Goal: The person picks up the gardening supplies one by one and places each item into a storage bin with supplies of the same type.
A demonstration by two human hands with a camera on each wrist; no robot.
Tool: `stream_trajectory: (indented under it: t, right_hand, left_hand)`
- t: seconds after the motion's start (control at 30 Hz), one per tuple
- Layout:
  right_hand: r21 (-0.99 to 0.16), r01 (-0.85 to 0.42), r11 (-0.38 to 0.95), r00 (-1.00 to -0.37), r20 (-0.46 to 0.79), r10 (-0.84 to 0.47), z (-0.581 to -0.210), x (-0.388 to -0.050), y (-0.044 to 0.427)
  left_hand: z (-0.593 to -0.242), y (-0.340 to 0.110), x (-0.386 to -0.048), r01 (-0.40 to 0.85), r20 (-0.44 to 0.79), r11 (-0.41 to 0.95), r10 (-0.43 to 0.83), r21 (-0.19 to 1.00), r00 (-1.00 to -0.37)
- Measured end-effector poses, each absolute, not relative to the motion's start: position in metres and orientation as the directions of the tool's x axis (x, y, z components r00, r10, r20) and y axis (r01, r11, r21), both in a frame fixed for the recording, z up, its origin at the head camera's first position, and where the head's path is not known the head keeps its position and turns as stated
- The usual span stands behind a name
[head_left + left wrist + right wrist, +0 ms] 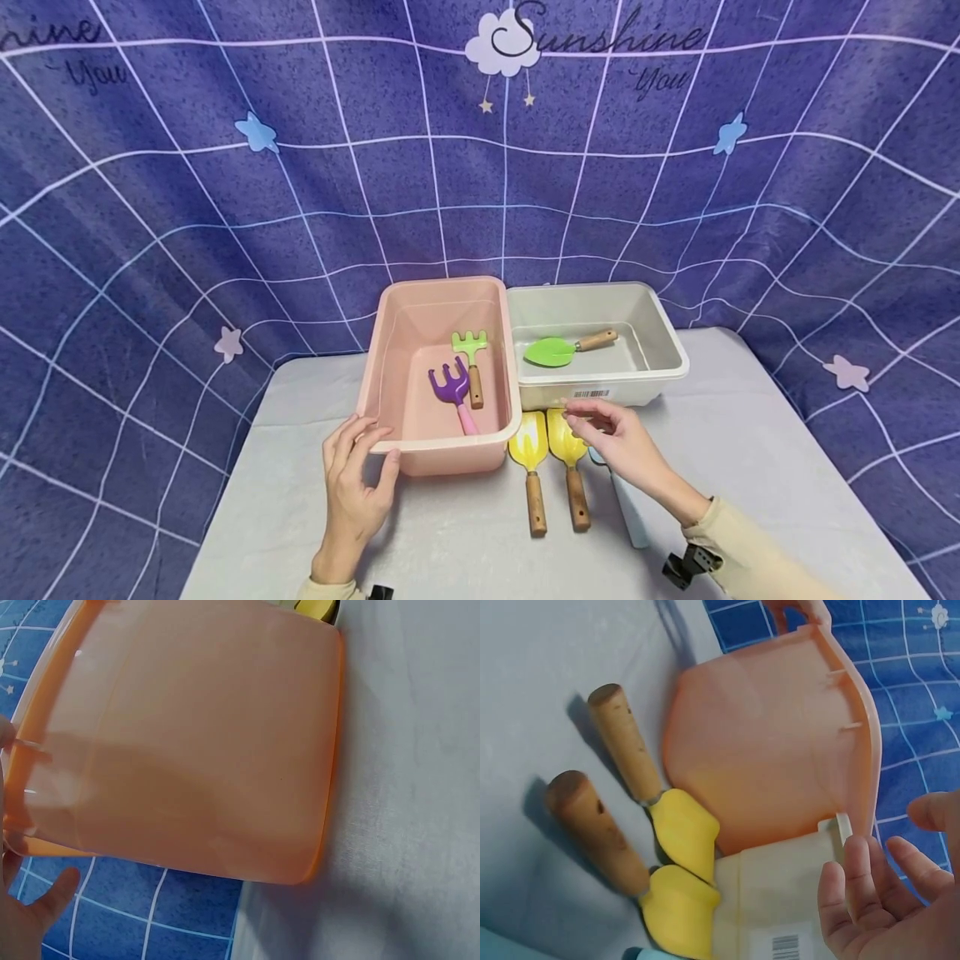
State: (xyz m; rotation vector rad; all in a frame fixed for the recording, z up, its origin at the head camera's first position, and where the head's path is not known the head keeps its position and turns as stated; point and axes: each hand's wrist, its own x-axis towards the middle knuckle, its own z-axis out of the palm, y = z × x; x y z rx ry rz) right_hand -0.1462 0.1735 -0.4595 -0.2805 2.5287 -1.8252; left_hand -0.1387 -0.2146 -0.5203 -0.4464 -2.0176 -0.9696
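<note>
My left hand [356, 492] rests on the near left corner of the pink bin [450, 460], fingers over the rim and thumb against its front wall. In the pink bin lie a purple fork [452, 387] with a pink handle and a green rake [471, 348]. My right hand [626, 446] hovers with bent, relaxed fingers by the front of the white bin [652, 379], above a yellow scoop [567, 446], holding nothing. A green trowel [551, 352] lies in the white bin. In the right wrist view the right hand [892, 900] has its fingers spread apart.
Left of the first scoop's neighbour stands another yellow scoop [528, 442], handle toward me. A light blue tool [630, 508] lies under my right forearm, partly hidden. Behind both bins hangs a blue gridded cloth [465, 183]. Grey cloth [285, 467] covers the table.
</note>
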Motion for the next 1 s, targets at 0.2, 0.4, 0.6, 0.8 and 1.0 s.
stream_trajectory:
  t: [0.2, 0.4, 0.6, 0.8, 1.0]
  right_hand:
    - [-0.95, -0.083, 0.3, -0.993, 0.053, -0.107, -0.468, -0.141, 0.182]
    - [-0.959, -0.031, 0.282, -0.998, 0.012, -0.067, -0.477, -0.137, 0.188]
    - [-0.952, -0.043, 0.303, -0.999, 0.031, -0.045, -0.483, -0.138, 0.189]
    - [-0.953, -0.053, 0.299, -0.999, 0.047, -0.027, -0.486, -0.135, 0.19]
    - [-0.959, -0.012, 0.283, -1.0, 0.016, 0.01, -0.493, -0.13, 0.193]
  left_hand:
    - [-0.52, -0.214, -0.139, 0.605, 0.805, 0.639, -0.038, 0.475, -0.592]
    - [-0.52, -0.214, -0.139, 0.61, 0.808, 0.637, -0.035, 0.471, -0.588]
    - [-0.52, -0.215, -0.14, 0.61, 0.811, 0.638, -0.039, 0.47, -0.584]
    - [-0.521, -0.214, -0.14, 0.609, 0.809, 0.637, -0.039, 0.473, -0.586]
    - [-0.521, -0.214, -0.138, 0.593, 0.797, 0.645, -0.043, 0.483, -0.602]
